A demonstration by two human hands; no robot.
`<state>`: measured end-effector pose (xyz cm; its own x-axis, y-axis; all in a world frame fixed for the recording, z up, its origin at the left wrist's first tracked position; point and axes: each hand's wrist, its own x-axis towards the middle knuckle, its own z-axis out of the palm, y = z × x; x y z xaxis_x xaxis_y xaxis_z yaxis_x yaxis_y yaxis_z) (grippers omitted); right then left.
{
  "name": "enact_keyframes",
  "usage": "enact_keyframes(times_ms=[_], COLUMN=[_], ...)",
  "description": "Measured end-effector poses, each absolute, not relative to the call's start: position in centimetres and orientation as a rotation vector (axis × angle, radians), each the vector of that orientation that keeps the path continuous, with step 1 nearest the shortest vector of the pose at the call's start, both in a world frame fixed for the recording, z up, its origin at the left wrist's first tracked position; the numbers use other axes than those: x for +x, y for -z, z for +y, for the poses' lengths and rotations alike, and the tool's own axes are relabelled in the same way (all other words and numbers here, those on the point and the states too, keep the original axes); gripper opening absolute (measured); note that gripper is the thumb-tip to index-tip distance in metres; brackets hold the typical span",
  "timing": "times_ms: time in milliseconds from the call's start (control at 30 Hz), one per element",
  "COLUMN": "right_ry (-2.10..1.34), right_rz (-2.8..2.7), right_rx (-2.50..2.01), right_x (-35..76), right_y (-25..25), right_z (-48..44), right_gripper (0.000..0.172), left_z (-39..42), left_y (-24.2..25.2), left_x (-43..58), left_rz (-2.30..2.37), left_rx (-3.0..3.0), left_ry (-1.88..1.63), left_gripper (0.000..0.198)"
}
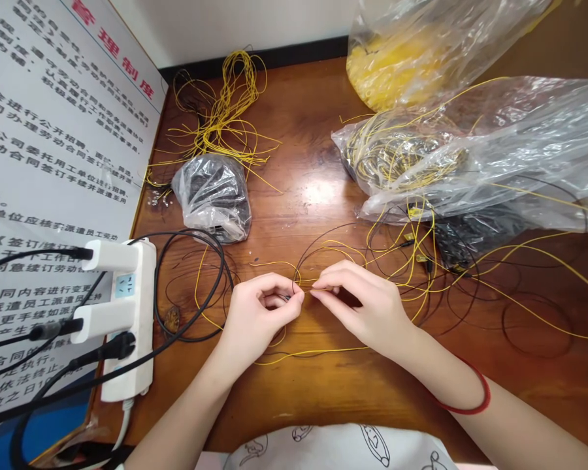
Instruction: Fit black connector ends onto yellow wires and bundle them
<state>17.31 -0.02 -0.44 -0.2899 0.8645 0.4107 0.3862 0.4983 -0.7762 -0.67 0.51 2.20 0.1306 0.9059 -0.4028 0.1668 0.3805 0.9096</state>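
My left hand (259,310) and my right hand (362,303) meet fingertip to fingertip over the middle of the wooden table (313,385). Both are closed in pinches. The left pinches a thin black wire (301,261) that loops upward from the fingers. The right pinches a thin yellow wire (323,352) whose length trails below the hands. A red cord bracelet (470,405) circles my right wrist. Loose yellow and black wires (421,261) spread over the table to the right of my hands.
A white power strip (127,320) with plugs and black cables lies at the left edge, under a printed notice board (53,130). A small plastic bag (215,192) of dark parts, a yellow wire bundle (225,111), and large clear bags (470,143) of wires fill the back.
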Motion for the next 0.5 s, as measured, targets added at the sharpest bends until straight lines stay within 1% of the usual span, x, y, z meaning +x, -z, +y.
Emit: enact_keyframes(times_ms=[500], right_ry=[-0.605], right_rz=[-1.973], right_rx=[-0.996], right_x=[17.71], right_y=[0.3], right_z=[0.29], right_gripper=[0.009], left_z=[0.57], left_y=[-2.36], left_x=[-0.7], left_rz=[1.349], left_rx=[1.076], left_ry=[-0.727], left_gripper=[0.004])
